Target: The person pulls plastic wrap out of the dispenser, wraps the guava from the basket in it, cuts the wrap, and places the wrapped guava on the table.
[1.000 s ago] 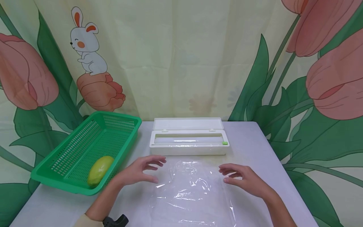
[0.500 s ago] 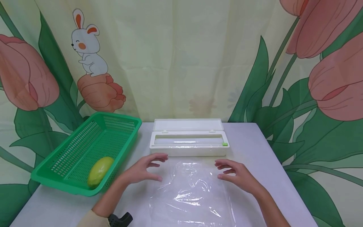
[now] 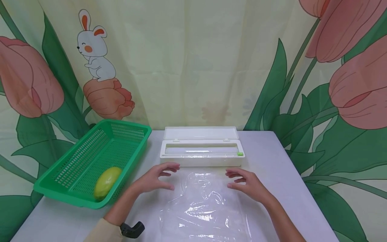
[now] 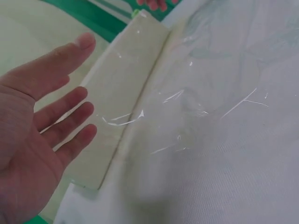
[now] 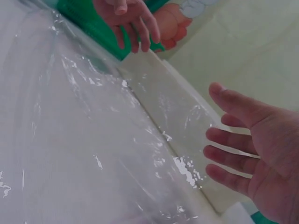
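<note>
A sheet of clear cling film [image 3: 205, 208] lies wrinkled and shiny over the table, running out from the front of a white cling film dispenser [image 3: 201, 160]. The dispenser's lid is raised, showing the film roll [image 3: 201, 150] inside and a green slider [image 3: 240, 154] at its right end. My left hand [image 3: 154, 178] hovers by the film's left side with fingers spread and nothing held. Opposite it, my right hand [image 3: 249, 185] hangs over the right side, fingers loosely bent and holding nothing. In the right wrist view the film [image 5: 93, 140] spreads beside the right hand [image 5: 261, 149].
A green plastic basket [image 3: 68, 200] stands at the left of the table, with a wrapped yellow-green oval fruit [image 3: 107, 183] in its near end. A black band [image 3: 132, 230] is on the left wrist. Behind the white table [image 3: 260, 148] hangs a printed curtain [image 3: 193, 67].
Both hands have moved slightly inward over the film, the right one further left and a little up. The film, dispenser and basket have stayed in place.
</note>
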